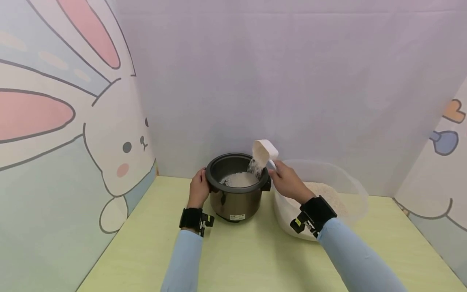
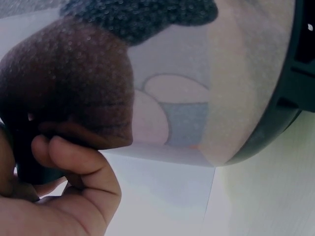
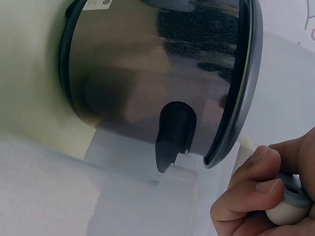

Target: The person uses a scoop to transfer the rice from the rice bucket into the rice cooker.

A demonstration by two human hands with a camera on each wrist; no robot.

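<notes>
Your right hand (image 1: 290,183) has its fingers curled tight round the handle of the white scoop (image 1: 270,150). The scoop is tipped to the left above the right edge of the cooker (image 1: 233,202), and rice grains (image 1: 255,168) fall from its mouth. Your left hand (image 1: 198,189) is bent round the black left handle (image 2: 29,157), with no gap left in its hold. The cooker stands upright on the table (image 1: 237,259), between your hands, with white rice (image 1: 241,180) inside.

Just right of the cooker is a big clear tub (image 1: 282,215) with more rice in it. Its rim comes close to the black right handle (image 3: 176,130), so that side is tight. The far wall (image 1: 310,89) is close behind. A wide bit of table shows on the near side, and more on the left, up to the bunny wall (image 1: 127,174).
</notes>
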